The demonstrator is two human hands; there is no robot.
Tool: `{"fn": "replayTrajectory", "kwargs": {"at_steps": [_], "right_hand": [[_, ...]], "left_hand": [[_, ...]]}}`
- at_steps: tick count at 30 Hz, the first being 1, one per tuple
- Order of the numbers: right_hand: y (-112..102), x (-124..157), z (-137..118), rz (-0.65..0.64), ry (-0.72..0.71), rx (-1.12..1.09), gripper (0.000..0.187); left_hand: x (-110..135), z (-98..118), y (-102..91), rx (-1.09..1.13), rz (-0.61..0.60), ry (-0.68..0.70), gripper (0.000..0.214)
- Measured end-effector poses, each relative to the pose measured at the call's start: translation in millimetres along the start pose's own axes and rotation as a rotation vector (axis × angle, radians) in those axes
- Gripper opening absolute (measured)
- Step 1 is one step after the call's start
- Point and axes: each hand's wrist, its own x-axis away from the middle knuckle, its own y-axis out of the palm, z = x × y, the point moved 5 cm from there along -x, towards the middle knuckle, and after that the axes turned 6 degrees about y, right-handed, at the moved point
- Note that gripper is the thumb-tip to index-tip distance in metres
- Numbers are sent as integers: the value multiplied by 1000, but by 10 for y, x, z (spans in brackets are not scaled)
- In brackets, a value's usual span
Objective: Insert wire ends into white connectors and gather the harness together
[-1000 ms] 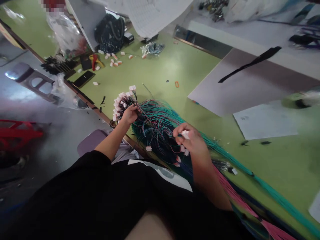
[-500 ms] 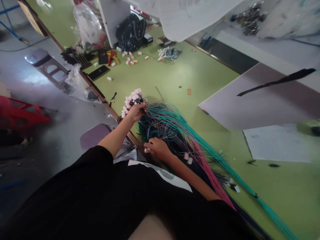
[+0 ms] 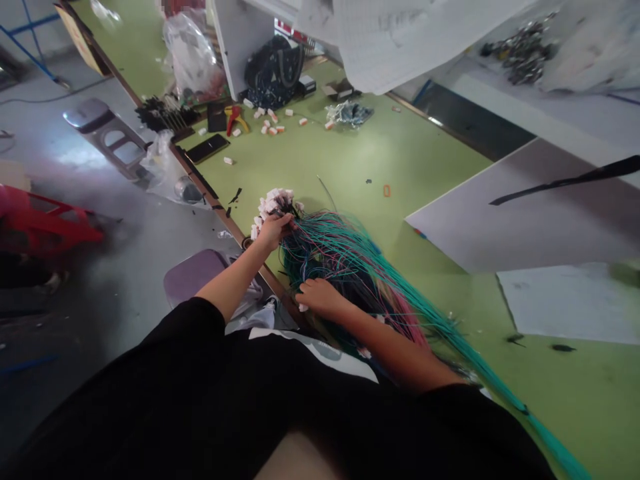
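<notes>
My left hand (image 3: 276,230) is closed around a bundle of thin wires, just below a cluster of white connectors (image 3: 274,203). From there the green wires (image 3: 370,257) fan out and run down to the right across the table. Pink wires (image 3: 407,320) lie beneath them, along with dark ones. Nearer my body, my right hand (image 3: 317,297) is closed on a white connector (image 3: 303,307), which peeks out under its fingers. The wires leading to that connector are mostly hidden by the hand and the tangle.
The green table (image 3: 340,160) carries loose white and orange connectors (image 3: 273,127), red and yellow pliers (image 3: 234,119) and a black phone (image 3: 207,148). A white board (image 3: 520,220) juts in at the right. A purple stool (image 3: 193,277) stands below the table's left edge.
The view has shifted slightly, so everything sits lower and further right. My right forearm has swung across more of the pink wires. Both hands keep their closed grip.
</notes>
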Motion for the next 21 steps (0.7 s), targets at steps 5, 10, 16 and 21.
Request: {"fn": "replayTrajectory", "kwargs": {"at_steps": [5,10,16,21], "right_hand": [[-48,-21,19,-12,-78,-4,15],[61,-14,-20,-45,-66,27,19],[9,-33,-29,-27,-40,-6,17],[-375,-2,248,272,24,-517,7]], "left_hand": [[-17,-8,-17,-10,-26,4,11],[-4,-6,-2,-8,-37,-3,14],[15,-6,-11,-16,-27,-8,10],[27,-1,9,-47,-58,-2,11]]}}
